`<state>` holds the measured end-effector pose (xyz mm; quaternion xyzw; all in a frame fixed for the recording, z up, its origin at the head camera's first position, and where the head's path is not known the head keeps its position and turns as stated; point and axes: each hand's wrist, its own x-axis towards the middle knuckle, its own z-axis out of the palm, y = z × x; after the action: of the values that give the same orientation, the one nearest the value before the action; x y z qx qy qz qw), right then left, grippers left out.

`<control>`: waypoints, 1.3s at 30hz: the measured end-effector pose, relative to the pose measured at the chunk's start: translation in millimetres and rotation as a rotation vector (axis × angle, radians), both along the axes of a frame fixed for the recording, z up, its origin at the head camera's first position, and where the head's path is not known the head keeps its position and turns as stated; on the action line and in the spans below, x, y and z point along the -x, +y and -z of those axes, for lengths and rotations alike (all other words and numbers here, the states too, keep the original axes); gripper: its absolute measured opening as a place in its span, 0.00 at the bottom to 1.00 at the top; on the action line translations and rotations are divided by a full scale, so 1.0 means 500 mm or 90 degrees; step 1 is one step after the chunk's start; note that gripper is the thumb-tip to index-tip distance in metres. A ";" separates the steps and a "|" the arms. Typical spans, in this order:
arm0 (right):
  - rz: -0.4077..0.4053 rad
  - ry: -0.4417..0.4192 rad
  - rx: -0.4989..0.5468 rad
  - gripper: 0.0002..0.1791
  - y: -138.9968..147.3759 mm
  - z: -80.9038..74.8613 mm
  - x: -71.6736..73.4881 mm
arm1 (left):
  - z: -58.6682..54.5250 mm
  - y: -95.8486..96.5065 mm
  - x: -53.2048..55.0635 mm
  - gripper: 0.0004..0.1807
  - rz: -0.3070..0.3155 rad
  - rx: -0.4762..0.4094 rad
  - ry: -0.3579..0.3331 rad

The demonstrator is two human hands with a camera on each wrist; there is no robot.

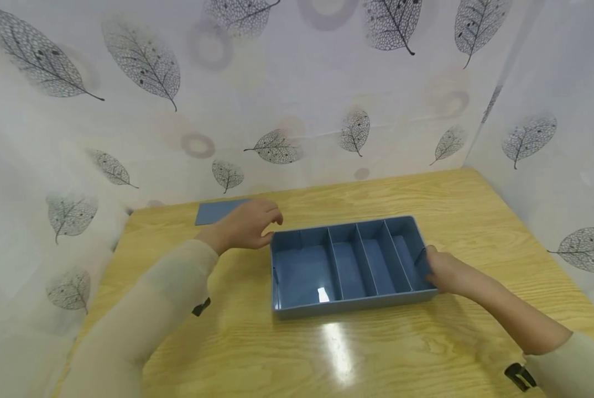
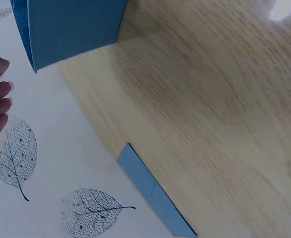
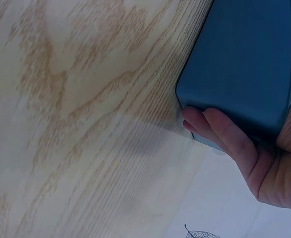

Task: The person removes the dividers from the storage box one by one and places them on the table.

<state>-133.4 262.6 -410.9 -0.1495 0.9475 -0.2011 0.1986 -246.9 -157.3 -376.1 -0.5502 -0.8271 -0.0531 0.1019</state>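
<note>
Item: one blue tray (image 1: 357,304), rectangular, open-topped, upright at the counter (image 1: 237,342); whether its base rests fully on the wood cannot be told. Interior: one wide compartment (image 1: 304,265) at the tray's left end, three narrow ones to the right of it, set apart by thin dividers. A small patch of glare lies in the wide compartment.

Right hand (image 1: 446,271): at the tray's right end, grasping the end wall, thumb at the inner side, fingers (image 3: 232,139) along the outer face near the bottom edge.

Left hand (image 1: 249,224): beside the tray's far left corner, fingers loosely bent, holding nothing; contact with the corner cannot be told.

Flat blue panel (image 1: 217,212): lying behind and left of the tray, apart from it, at the counter's far edge, partly hidden by the left hand in the head view.

Backdrop: pale cloth (image 1: 302,110) with dark leaf prints, beyond the tray and to both sides.

Clothing: pale sleeves (image 1: 128,320), left and right of the tray.
</note>
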 end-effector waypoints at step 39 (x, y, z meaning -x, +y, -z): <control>0.007 0.000 -0.010 0.22 0.000 0.003 0.003 | -0.047 0.194 -0.036 0.16 0.187 0.180 -0.028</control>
<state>-134.9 262.5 -412.1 -0.1424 0.9500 -0.1945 0.1985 -229.0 -60.3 -352.7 -0.6726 -0.7391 0.0372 -0.0031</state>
